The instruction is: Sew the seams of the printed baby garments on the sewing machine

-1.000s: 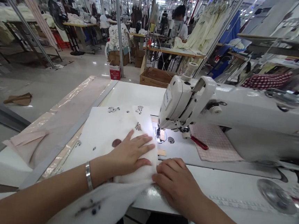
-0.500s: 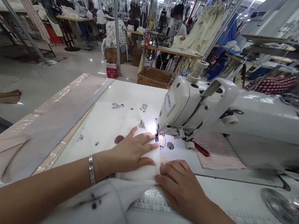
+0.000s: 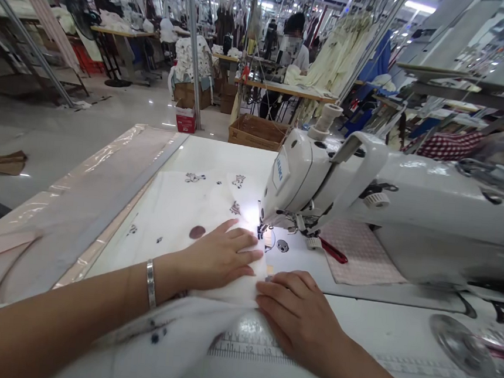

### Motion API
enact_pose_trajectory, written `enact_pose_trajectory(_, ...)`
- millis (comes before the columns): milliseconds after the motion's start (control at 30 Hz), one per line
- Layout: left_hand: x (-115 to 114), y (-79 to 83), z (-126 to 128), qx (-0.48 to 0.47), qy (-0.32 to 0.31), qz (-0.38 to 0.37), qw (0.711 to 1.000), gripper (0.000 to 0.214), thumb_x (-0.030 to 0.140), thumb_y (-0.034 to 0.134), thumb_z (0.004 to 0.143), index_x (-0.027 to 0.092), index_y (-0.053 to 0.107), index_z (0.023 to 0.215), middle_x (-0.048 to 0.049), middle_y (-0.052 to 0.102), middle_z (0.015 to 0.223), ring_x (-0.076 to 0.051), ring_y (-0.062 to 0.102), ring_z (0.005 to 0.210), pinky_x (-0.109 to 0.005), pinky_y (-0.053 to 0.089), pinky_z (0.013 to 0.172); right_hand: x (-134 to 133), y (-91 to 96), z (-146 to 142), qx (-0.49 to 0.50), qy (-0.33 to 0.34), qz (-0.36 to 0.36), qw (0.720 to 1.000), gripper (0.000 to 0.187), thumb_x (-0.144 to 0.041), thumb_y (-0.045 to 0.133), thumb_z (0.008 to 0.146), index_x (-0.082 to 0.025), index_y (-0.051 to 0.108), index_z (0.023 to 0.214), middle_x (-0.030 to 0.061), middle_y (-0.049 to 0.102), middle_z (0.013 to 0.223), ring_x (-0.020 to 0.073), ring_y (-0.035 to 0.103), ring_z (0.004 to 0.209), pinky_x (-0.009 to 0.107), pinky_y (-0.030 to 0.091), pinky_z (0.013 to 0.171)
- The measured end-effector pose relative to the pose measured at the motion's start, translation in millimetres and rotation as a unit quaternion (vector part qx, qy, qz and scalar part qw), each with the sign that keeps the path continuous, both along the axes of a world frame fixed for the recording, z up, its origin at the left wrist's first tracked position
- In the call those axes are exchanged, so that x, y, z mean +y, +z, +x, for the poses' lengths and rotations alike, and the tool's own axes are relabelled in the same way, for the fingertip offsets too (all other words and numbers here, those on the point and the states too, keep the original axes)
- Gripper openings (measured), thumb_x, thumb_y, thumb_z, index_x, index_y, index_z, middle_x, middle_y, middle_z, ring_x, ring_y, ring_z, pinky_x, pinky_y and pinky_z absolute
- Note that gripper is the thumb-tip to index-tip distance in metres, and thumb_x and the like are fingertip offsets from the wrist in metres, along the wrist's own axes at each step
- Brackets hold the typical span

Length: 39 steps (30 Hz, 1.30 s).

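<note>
White printed fabric (image 3: pixel 175 206) lies over the table, its right edge running under the presser foot (image 3: pixel 260 231) of a white sewing machine (image 3: pixel 297 175). My left hand (image 3: pixel 217 253), with a silver bracelet at the wrist, rests flat on the fabric just in front of the foot, fingers spread. My right hand (image 3: pixel 296 310) is nearer to me, fingers together, gripping the fabric's edge; its fingertips partly hide the cloth. A loose part of the fabric hangs towards me beneath my left forearm.
Pink fabric under clear plastic (image 3: pixel 98 181) covers the table's left side. Beneath the machine arm are a pink checked cloth (image 3: pixel 356 257) and a red-handled tool (image 3: pixel 335 251). A ruler strip (image 3: pixel 251 349) runs along the front. Beyond, a person (image 3: pixel 297 52) sits behind a cardboard box (image 3: pixel 257 132).
The whole view has shifted slightly, so the machine and table appear further left. My left hand's fingers sit slightly lower relative to the presser foot; both hands stay on the fabric.
</note>
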<state>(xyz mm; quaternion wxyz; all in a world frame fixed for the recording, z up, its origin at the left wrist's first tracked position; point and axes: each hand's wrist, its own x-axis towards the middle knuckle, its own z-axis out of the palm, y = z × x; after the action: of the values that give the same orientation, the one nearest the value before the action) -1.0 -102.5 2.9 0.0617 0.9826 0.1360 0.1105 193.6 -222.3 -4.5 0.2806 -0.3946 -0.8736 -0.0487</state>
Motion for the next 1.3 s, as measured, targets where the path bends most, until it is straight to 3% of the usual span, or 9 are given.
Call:
enact_pose_trajectory(100,4,-2.2,0,-0.010,-0.028,0.006,1.000,0.030,0.031,0.036,0.099,0.017,0.052,0.121,-0.0090,0.057,0.117,-0.022,0.049,0.109,-0.042,0.029,0.103,2,-0.3,2,-0.003,0.009,-0.011,1.000,0.015,-0.006,0.053,0.084,-0.015,0.063,0.090,0.0030,0.070,0.096,0.0190,0.053,0.086,0.035,0.038,0.075)
enact_pose_trajectory(300,13,-2.7,3,-0.008,-0.034,0.001,0.999,0.028,0.031,0.035,0.100,0.018,0.053,0.118,-0.0087,0.057,0.116,-0.021,0.049,0.107,-0.041,0.030,0.102,9,0.1,4,-0.032,0.013,-0.014,0.999,0.018,-0.006,0.050,0.084,-0.015,0.064,0.092,0.0047,0.070,0.099,0.0205,0.053,0.089,0.035,0.039,0.075)
enact_pose_trajectory(467,18,-1.4,4,-0.031,-0.033,-0.001,0.999,0.027,0.032,0.035,0.099,0.016,0.057,0.102,-0.0093,0.058,0.112,-0.021,0.051,0.101,-0.041,0.035,0.099,16,2.9,5,-0.038,0.023,-0.010,0.999,0.023,-0.004,0.045,0.086,-0.015,0.064,0.090,0.0046,0.070,0.093,0.0184,0.053,0.085,0.034,0.039,0.072)
enact_pose_trajectory(800,45,-1.3,13,-0.080,-0.047,-0.014,0.996,0.025,0.028,0.038,0.098,0.016,0.059,0.092,-0.0077,0.060,0.093,-0.019,0.052,0.088,-0.035,0.041,0.089,44,3.9,10,-0.059,-0.022,-0.044,0.997,0.014,-0.013,0.052,0.089,-0.017,0.064,0.084,0.0030,0.068,0.084,0.0163,0.054,0.083,0.032,0.034,0.071)
enact_pose_trajectory(1100,46,-3.4,12,-0.080,-0.047,-0.030,0.995,0.022,0.026,0.041,0.096,0.016,0.059,0.091,-0.0071,0.059,0.091,-0.019,0.050,0.088,-0.035,0.040,0.087,44,-0.6,8,-0.028,-0.030,-0.032,0.999,0.014,-0.014,0.051,0.090,-0.016,0.063,0.083,0.0031,0.068,0.086,0.0156,0.054,0.081,0.030,0.035,0.070)
enact_pose_trajectory(1300,44,1.2,12,-0.082,-0.045,-0.043,0.995,0.021,0.024,0.041,0.095,0.016,0.059,0.088,-0.0071,0.059,0.090,-0.020,0.050,0.088,-0.035,0.041,0.086,44,-3.7,7,-0.041,-0.044,-0.023,0.998,0.013,-0.019,0.052,0.092,-0.016,0.063,0.098,0.0042,0.066,0.081,0.0166,0.054,0.079,0.030,0.035,0.069)
